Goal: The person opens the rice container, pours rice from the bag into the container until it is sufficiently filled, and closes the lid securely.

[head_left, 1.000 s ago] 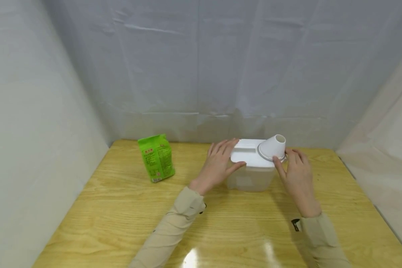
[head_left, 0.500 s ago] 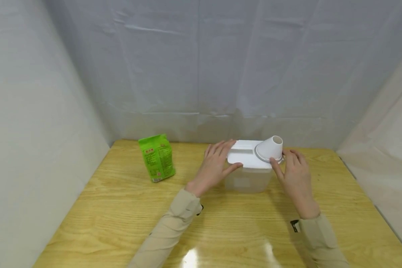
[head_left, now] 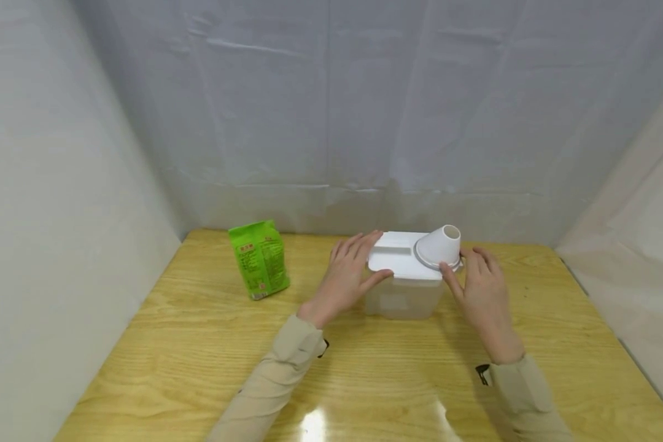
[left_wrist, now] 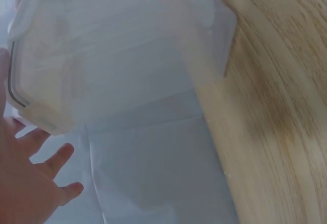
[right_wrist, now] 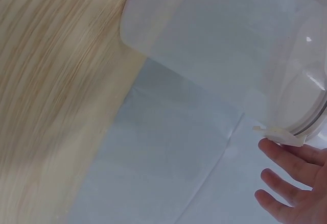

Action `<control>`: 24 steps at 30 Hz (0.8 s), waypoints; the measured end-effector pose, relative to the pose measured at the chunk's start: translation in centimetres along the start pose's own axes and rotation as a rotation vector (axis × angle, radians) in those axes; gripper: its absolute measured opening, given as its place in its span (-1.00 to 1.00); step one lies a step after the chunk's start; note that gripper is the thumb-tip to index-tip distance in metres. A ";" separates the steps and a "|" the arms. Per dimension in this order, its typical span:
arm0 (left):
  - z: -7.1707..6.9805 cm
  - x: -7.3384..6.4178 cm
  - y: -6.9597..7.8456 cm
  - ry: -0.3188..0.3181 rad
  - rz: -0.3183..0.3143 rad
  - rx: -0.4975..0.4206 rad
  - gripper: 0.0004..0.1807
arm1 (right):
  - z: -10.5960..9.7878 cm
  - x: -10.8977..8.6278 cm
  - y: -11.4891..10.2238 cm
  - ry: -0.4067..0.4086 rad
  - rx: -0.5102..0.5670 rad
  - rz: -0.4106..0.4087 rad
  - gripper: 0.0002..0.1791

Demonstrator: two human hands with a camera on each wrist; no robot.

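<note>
A translucent plastic storage container stands upright on the wooden table. Its white lid has a slot-like handle recess, and a tilted white cone with a round opening rises from the right part. My left hand grips the lid's left end, thumb along the front edge and fingers toward the back. At the other end, my right hand holds the rim beside the cone, thumb in front. The right wrist view shows a fingertip against a lid clip; several fingers of each hand extend free past the clips.
Left of the container, a green printed bag stands on the table. Pale sheeting hangs behind the table's back edge and along both sides.
Both hands and the container have shifted slightly left and a little toward me. The green bag stays in place.
</note>
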State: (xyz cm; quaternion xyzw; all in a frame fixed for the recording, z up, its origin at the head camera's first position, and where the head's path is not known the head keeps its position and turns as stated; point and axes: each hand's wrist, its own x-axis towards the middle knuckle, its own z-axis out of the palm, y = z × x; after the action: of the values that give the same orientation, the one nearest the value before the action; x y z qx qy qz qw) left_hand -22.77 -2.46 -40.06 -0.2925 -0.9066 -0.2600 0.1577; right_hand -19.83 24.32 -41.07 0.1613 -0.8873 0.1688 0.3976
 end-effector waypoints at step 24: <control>-0.5 -1.5 -1.0 0.025 0.011 -0.066 -0.02 | 0.4 0.0 -1.0 -0.026 0.013 -0.012 -0.08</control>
State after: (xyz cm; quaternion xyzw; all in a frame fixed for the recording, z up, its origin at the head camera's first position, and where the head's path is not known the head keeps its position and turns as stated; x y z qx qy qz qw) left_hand -22.12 -4.12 -40.67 -0.2992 -0.8939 -0.2926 0.1607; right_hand -19.63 23.24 -41.17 0.1714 -0.8903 0.1700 0.3862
